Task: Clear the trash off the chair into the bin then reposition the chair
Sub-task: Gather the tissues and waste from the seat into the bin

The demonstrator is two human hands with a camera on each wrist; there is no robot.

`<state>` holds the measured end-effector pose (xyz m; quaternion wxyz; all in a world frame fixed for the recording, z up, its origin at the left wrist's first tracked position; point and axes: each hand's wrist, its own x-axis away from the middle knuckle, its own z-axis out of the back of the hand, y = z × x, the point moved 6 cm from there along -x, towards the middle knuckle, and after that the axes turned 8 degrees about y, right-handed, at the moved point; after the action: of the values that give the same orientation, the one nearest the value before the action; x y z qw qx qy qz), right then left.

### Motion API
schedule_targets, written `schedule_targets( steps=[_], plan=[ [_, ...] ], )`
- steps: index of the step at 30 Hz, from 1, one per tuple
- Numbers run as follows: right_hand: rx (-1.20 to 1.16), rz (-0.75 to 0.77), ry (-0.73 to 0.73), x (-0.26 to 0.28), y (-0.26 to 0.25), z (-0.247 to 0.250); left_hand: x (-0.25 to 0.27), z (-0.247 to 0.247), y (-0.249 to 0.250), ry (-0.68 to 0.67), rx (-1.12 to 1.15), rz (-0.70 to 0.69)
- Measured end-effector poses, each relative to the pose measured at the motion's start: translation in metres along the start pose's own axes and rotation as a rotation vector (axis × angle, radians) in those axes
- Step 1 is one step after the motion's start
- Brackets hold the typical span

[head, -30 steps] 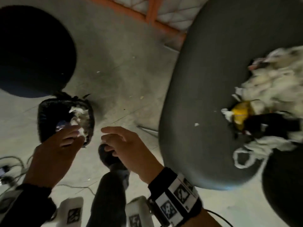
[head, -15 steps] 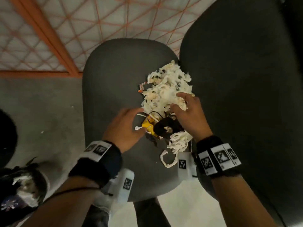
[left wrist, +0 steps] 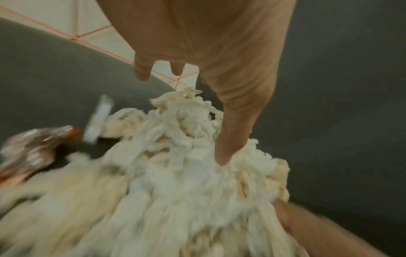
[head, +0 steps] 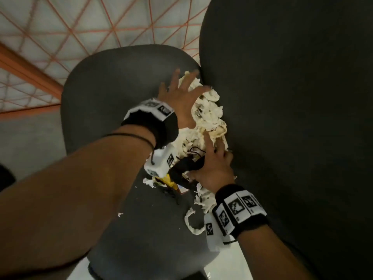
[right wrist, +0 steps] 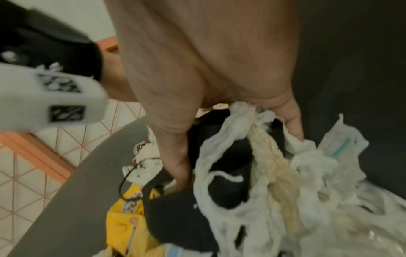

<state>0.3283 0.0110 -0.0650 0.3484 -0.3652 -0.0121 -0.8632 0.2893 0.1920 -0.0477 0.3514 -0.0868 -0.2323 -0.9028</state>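
Observation:
The trash pile (head: 207, 114) of white shredded paper lies on the grey chair seat (head: 113, 81), against the dark backrest (head: 292, 118). Near its front lie a black floppy piece (head: 187, 164) and a yellow wrapper (head: 168, 181). My left hand (head: 181, 85) reaches over the pile's far end with fingers spread. In the left wrist view the left hand (left wrist: 197, 69) presses its thumb into the trash pile (left wrist: 175, 156). My right hand (head: 214, 156) digs into the near part. In the right wrist view the right hand (right wrist: 230, 139) curls round white strips (right wrist: 248, 125) and the black piece (right wrist: 175, 217).
A loose white paper loop (head: 191, 221) and small scraps lie on the seat's near end. An orange-lined mesh panel (head: 101, 21) stands behind the chair. Grey floor (head: 24, 138) shows to the left. The bin is out of view.
A second ago both hands were down at the bin on the floor. They have come up to the chair; the left hand has stretched to the pile's far end and the right has closed on the near trash.

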Motion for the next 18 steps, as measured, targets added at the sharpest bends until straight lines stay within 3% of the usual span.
schedule_targets(
  steps=[4, 8, 12, 18],
  plan=[
    [0.043, -0.006, 0.088, -0.007, -0.001, -0.013, -0.037, -0.013, -0.001, -0.142, 0.011, 0.067],
    [0.081, -0.031, 0.238, -0.013, 0.000, -0.015, -0.022, -0.030, 0.006, -0.030, -0.030, 0.089],
    [-0.003, -0.041, 0.376, -0.011, 0.003, -0.009, -0.007, -0.029, 0.015, -0.021, 0.196, 0.128],
    [-0.400, 0.018, 0.448, -0.005, 0.016, 0.006, 0.030, 0.023, -0.012, 0.338, 0.571, 0.207]
  ],
)
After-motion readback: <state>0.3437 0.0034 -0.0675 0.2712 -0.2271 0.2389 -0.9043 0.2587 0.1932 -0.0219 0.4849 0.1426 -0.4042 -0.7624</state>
